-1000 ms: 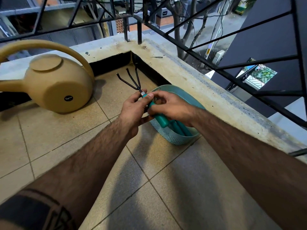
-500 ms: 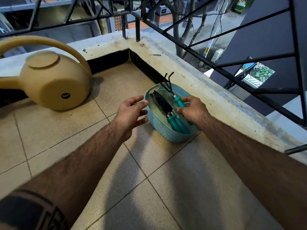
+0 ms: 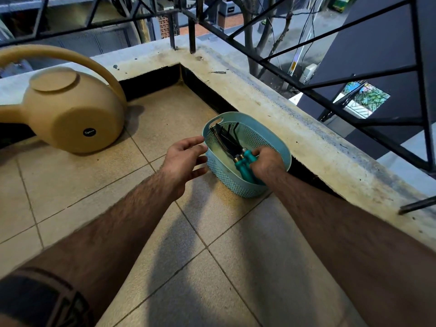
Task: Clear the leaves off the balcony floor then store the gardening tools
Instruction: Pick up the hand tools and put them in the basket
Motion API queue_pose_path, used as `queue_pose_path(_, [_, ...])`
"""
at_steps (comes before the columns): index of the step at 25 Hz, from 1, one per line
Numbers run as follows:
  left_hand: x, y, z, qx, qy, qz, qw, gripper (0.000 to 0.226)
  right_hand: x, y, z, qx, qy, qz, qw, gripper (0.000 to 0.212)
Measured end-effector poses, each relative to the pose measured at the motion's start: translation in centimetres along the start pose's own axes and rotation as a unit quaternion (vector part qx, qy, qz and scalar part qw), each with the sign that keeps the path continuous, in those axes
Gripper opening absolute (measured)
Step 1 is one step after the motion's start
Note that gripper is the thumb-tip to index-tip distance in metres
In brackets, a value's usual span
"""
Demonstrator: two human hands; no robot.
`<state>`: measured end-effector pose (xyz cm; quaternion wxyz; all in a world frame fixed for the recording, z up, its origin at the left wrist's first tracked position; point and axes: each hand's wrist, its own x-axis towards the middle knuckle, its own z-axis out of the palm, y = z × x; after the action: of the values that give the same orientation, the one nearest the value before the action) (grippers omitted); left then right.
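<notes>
A light-blue perforated basket (image 3: 271, 138) stands on the tiled balcony floor against the concrete ledge. Inside it lie garden hand tools (image 3: 230, 142) with black metal heads and teal handles. My right hand (image 3: 266, 162) is down in the basket, fingers curled around the teal handle of the hand rake. My left hand (image 3: 184, 160) hovers just left of the basket's rim, fingers spread and holding nothing; its fingertips are close to the rim, and contact cannot be told.
A tan watering can (image 3: 70, 114) sits on the tiles at the left. The concrete ledge (image 3: 306, 138) with a black metal railing (image 3: 354, 79) runs along the back and right. Beige floor tiles (image 3: 188, 267) stretch toward me.
My right hand carried the hand rake from above the floor down into the basket. My left hand let go of it and now hovers open beside the rim.
</notes>
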<state>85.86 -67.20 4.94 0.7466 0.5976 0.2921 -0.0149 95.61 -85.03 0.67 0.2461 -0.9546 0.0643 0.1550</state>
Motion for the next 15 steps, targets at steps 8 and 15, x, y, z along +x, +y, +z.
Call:
queue_pose_path(8, [-0.4,0.2,0.2,0.048,-0.029,0.045,0.997,0.032,-0.4,-0.4,0.1,0.022,-0.005,-0.016,1.0,0.046])
queue_pose_path(15, [0.0,-0.4,-0.5,0.114,-0.005,0.103,0.988,0.038,-2.0,-0.5,-1.2,0.017,0.02,-0.058,0.998,0.045])
